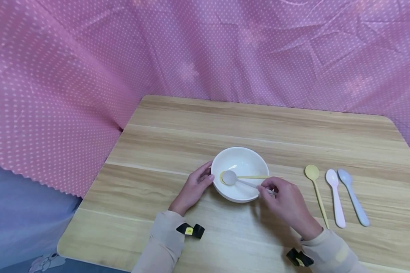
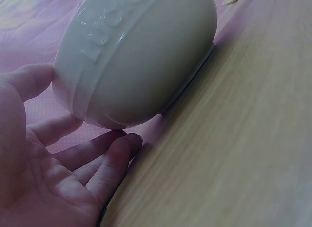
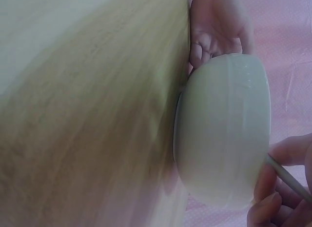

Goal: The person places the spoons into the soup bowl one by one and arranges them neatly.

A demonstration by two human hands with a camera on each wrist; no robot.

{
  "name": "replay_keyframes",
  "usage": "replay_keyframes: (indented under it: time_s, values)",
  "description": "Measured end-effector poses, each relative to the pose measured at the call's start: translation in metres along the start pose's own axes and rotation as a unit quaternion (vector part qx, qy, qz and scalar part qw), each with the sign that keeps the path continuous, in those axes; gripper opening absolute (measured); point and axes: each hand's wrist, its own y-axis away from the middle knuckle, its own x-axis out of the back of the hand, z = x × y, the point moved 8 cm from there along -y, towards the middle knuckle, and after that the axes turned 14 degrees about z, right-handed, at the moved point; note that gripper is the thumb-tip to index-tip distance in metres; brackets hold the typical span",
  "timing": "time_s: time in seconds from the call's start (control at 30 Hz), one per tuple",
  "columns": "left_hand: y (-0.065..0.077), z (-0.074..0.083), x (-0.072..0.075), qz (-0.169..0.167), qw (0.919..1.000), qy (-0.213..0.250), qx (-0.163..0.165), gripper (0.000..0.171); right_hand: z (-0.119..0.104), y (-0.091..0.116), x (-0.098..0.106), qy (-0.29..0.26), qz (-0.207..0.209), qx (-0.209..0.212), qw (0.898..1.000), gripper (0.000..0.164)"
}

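A white bowl (image 1: 238, 159) stands upright on the table; raised lettering shows on its outer wall in the left wrist view. My left hand (image 1: 195, 186) holds the bowl's left side, thumb near the rim and fingers curved along the outer wall. My right hand (image 1: 288, 199) pinches a greyish-beige spoon (image 1: 229, 177) by its handle, with its round head inside the bowl at the left. Beneath that head lies a yellow spoon (image 1: 253, 177), mostly covered, its handle pointing right across the rim. The end of that handle is partly hidden by my right hand.
Right of my right hand lie a second yellow spoon (image 1: 312, 172), a pale pink spoon (image 1: 335, 197) and a light blue spoon (image 1: 355, 199). They rest on the wooden table (image 1: 177, 136). A pink dotted cloth (image 1: 205, 49) hangs behind and to the left.
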Motion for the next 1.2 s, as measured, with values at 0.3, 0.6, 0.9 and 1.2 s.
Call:
replay_keyframes:
  time_s: [0.3, 0.6, 0.9, 1.2]
  values:
    - [-0.007, -0.021, -0.001, 0.011, 0.9999, 0.006, -0.010, 0.050, 0.003, 0.001, 0.000, 0.004, 0.004, -0.001, 1.000, 0.005]
    - [-0.006, -0.016, -0.001, 0.004, 0.9999, 0.013, -0.005, 0.050, 0.004, 0.002, 0.000, 0.005, 0.001, -0.003, 1.000, 0.007]
    - [-0.006, -0.019, 0.000, 0.017, 0.9998, -0.002, -0.006, 0.049, 0.005, 0.005, 0.008, 0.007, 0.014, 0.002, 1.000, 0.007]
    - [-0.005, -0.019, -0.001, 0.015, 0.9998, 0.001, -0.009, 0.052, 0.016, 0.010, 0.020, 0.023, 0.020, -0.003, 1.000, 0.014]
